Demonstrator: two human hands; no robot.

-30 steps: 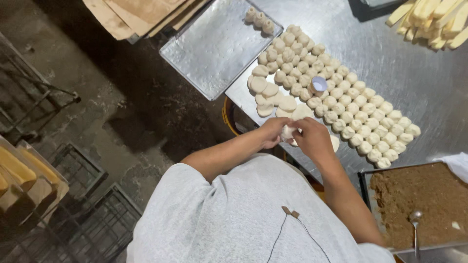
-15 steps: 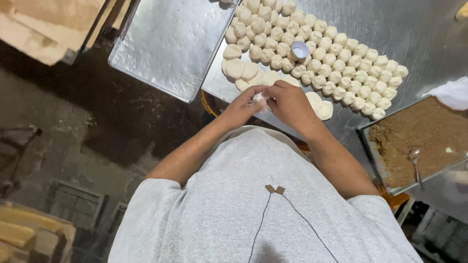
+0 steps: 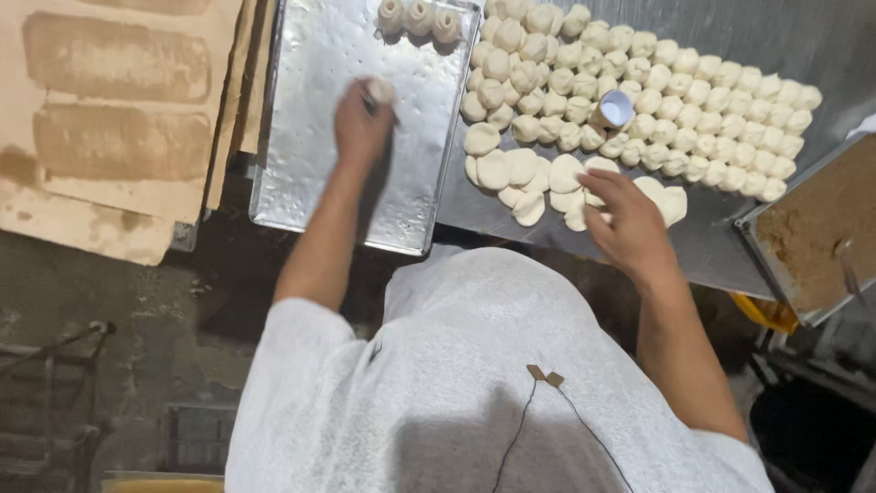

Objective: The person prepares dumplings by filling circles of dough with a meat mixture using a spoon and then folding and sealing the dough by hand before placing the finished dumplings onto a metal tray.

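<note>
My left hand [image 3: 360, 123] reaches over the shiny metal baking tray [image 3: 315, 137] and holds a small shaped dough piece [image 3: 380, 89] at its fingertips. Three shaped dough pieces [image 3: 420, 16] sit in a row at the tray's far edge. My right hand [image 3: 630, 224] rests with spread fingers on the flattened dough rounds [image 3: 529, 173] near the front edge of the steel table [image 3: 803, 46]. Beyond them lie several rows of small dough balls [image 3: 657, 100], with a small white cup [image 3: 614, 108] among them.
A metal tray of brown crumbly filling [image 3: 812, 228] with a spoon [image 3: 849, 265] stands at the right. Brown cardboard sheets [image 3: 109, 119] lie left of the baking tray. A dark floor and wire racks [image 3: 55, 402] are below left.
My two hands were together at the table's front edge working one dough piece. Now the left hand has carried it out over the baking tray; the right hand has gone to the flattened rounds.
</note>
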